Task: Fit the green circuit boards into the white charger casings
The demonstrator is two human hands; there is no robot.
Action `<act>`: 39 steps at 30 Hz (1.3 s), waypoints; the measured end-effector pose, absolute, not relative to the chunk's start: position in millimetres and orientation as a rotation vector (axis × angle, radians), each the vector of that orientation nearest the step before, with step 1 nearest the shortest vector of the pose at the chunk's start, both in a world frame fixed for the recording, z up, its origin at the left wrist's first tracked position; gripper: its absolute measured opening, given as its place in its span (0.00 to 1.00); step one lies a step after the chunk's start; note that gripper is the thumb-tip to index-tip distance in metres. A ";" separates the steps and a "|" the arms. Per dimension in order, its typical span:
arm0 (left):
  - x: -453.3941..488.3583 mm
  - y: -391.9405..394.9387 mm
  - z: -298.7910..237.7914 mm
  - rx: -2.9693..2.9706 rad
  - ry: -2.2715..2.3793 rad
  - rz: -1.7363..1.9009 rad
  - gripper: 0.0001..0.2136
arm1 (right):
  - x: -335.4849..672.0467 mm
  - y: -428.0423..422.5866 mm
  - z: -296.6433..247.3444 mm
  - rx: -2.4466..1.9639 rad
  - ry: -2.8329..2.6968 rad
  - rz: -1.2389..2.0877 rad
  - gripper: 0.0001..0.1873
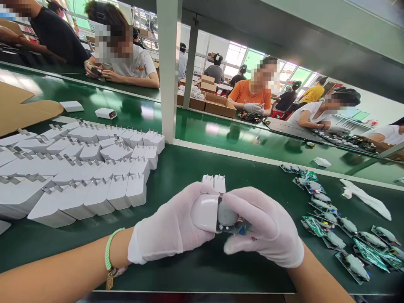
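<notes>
Gloved in white, my left hand (172, 223) is closed around a white charger housing (205, 213) with its open end toward the right. My right hand (268, 227), in a white glove too, grips a circuit board (233, 229) that carries a pale grey lump. The board's left end meets the mouth of the housing and part of it seems to be inside. My right fingers cover the board's far end. Just behind my hands stand two white chargers (219, 183) with pins pointing up.
Rows of white chargers (104, 193) with upright pins fill the left side. Several circuit boards (352, 265) and a white glove (368, 200) lie at the right. A white post (169, 75) rises ahead, beside a green conveyor belt (217, 132). Co-workers sit beyond it.
</notes>
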State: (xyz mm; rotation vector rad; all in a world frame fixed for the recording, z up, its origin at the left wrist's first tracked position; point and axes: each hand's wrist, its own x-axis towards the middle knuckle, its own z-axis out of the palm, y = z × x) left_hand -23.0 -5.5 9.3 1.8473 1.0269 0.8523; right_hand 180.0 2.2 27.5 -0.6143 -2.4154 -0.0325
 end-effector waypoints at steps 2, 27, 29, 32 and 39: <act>-23.0 -6.7 10.2 1.824 0.953 0.853 0.18 | 177.6 -1.4 25.0 -0.633 -2.374 0.067 0.38; -23.5 -12.4 5.1 2.066 0.870 1.090 0.22 | 143.0 1.6 7.4 -0.566 -1.646 1.839 0.25; -20.8 -15.8 5.6 2.119 0.900 1.135 0.18 | 140.6 4.8 7.8 -0.526 -1.723 1.813 0.20; -18.7 -15.7 7.5 2.220 0.915 1.159 0.15 | 137.7 8.2 11.9 -0.460 -1.894 1.655 0.15; -39.2 -12.8 6.9 2.274 1.057 1.131 0.21 | 146.4 19.4 -2.9 -0.473 -1.695 1.701 0.32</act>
